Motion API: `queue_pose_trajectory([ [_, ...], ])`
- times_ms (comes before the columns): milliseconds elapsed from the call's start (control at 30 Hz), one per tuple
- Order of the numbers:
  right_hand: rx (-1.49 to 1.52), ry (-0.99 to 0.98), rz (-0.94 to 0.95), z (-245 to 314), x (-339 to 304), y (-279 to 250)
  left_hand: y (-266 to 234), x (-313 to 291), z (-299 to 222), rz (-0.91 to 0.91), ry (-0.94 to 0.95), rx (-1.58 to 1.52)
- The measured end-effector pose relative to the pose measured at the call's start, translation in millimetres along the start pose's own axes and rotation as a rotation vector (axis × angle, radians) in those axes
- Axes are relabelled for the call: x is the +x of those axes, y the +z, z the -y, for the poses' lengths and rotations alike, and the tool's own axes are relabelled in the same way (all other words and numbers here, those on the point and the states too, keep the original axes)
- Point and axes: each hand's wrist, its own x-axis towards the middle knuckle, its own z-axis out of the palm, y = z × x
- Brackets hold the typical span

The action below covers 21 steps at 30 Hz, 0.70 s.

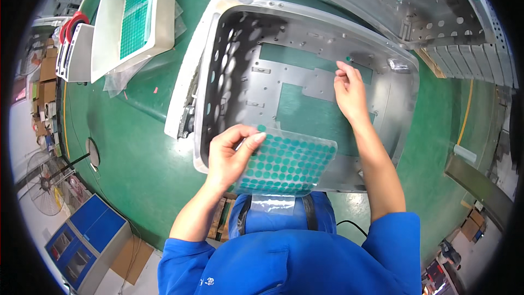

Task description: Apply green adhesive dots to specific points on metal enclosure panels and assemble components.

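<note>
My left hand [232, 155] pinches the upper left corner of a clear sheet of round green stickers [286, 161], which hangs over the near edge of a metal housing [401, 123]. One green dot shows right at that thumb and finger. My right hand [350, 92] reaches over the inside of the housing with its fingers drawn together. What those fingers hold, if anything, is too small to make out. Just beyond the fingertips a small green dot [349, 59] shows against the housing's metal floor. The housing has cut-outs and rows of holes in its left wall.
The housing lies on a bench with a white padded edge [191, 76]. Left of it stands a white bin [166, 11] with green sticker sheets, beside red-handled tools [71, 27]. Another metal housing [436, 11] is at the far right. A fan [46, 183] and blue cabinet [90, 229] stand lower left.
</note>
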Motion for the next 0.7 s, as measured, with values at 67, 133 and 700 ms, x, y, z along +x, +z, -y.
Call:
queue_pose_trajectory([
  [67,0.292,-0.126,0.375,69.7,-39.4,-11.1,-3.8,-11.7,5.5,0.019,0.058,0.043],
  [133,0.191,-0.24,0.644,119.8,-77.7,-18.6,-5.4,-22.7,1.7,0.063,0.149,0.133],
  [700,0.573,0.099,0.49,101.0,-116.5,-2.8,12.2,-25.0,9.7,0.221,0.149,0.255],
])
